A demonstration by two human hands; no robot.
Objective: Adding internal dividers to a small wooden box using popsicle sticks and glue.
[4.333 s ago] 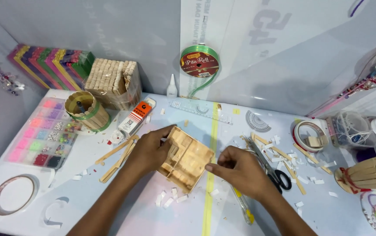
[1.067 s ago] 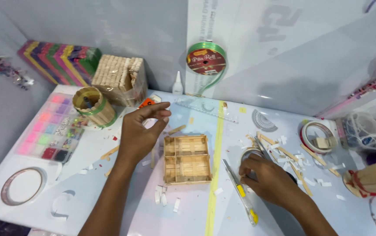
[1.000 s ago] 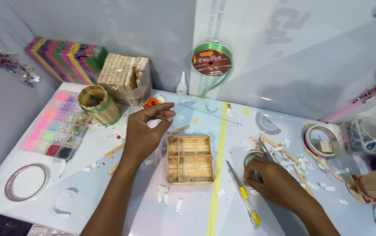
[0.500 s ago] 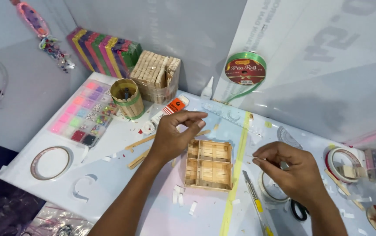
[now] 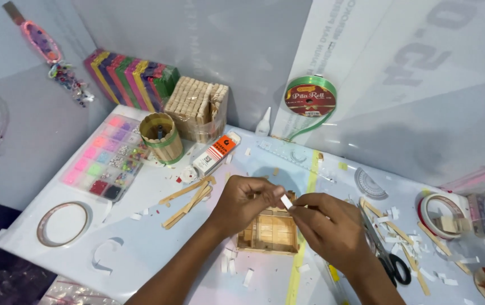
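The left hand [image 5: 242, 202] is curled, its thumb and fingertips pinched onto one end of a small white strip [image 5: 286, 201]. Far off to its left a ring of clear tape [image 5: 62, 223] lies flat on the white table [image 5: 141, 260], and up and left of it sits a tray of coloured beads [image 5: 106, 164] beside a round cup of wooden sticks with a green band [image 5: 162, 137]. Loose craft sticks [image 5: 189, 195] lie just left of its wrist. Directly below both hands rests a square frame of craft sticks [image 5: 270, 231], partly covered by the fingers. The right hand [image 5: 327, 226] meets the left at the strip, gripping the other end between thumb and forefinger, its other fingers folded. Just right of it lie black-handled scissors [image 5: 389, 260]; further right a roll of white tape [image 5: 442, 214]. Above the hands, a spool of green ribbon [image 5: 310, 99] leans on the back panel.
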